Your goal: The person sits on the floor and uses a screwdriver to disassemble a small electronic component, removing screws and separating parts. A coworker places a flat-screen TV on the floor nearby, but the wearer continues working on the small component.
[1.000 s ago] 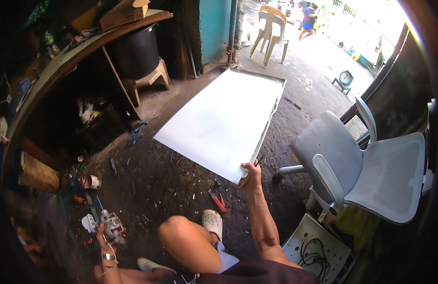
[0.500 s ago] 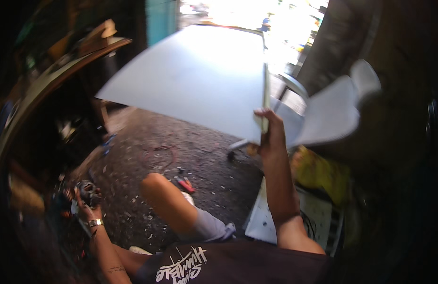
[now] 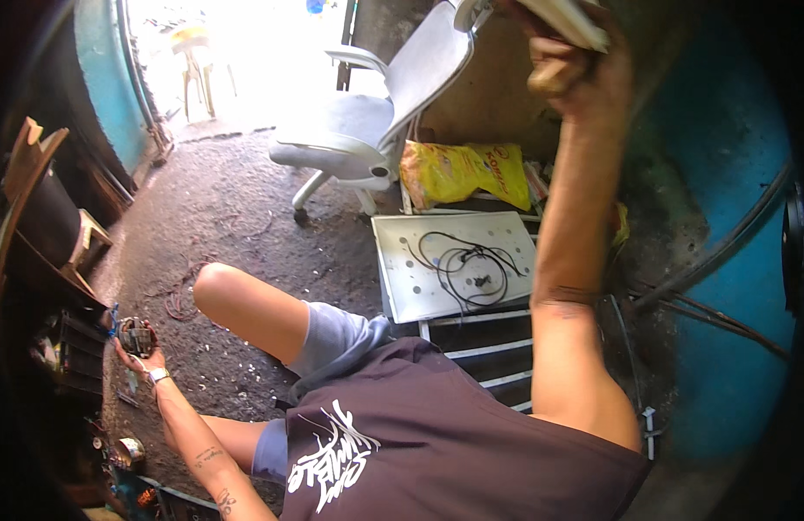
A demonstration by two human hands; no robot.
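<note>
My left hand (image 3: 145, 360), low at the left, is closed round a small dark metal mechanical part (image 3: 138, 334) with fins or slots. My right hand (image 3: 575, 78) is raised high at the top right, gripping the edge of the white panel (image 3: 567, 19), most of which is now outside the view. Whether anything else is in that grip I cannot make out. My bent knee (image 3: 224, 291) is in the middle left, over the dirty floor.
A grey office chair (image 3: 328, 130) stands before the bright doorway, a plastic chair (image 3: 193, 48) beyond. A yellow sack (image 3: 454, 169), a perforated white tray (image 3: 397, 252) with coiled black cable, and a slatted metal rack (image 3: 476, 352) lie right. Wooden shelving (image 3: 11, 226) lines the left.
My right hand has swung the white panel up and to the right, mostly out of view. The view has turned rightward. My left hand still holds the metal part.
</note>
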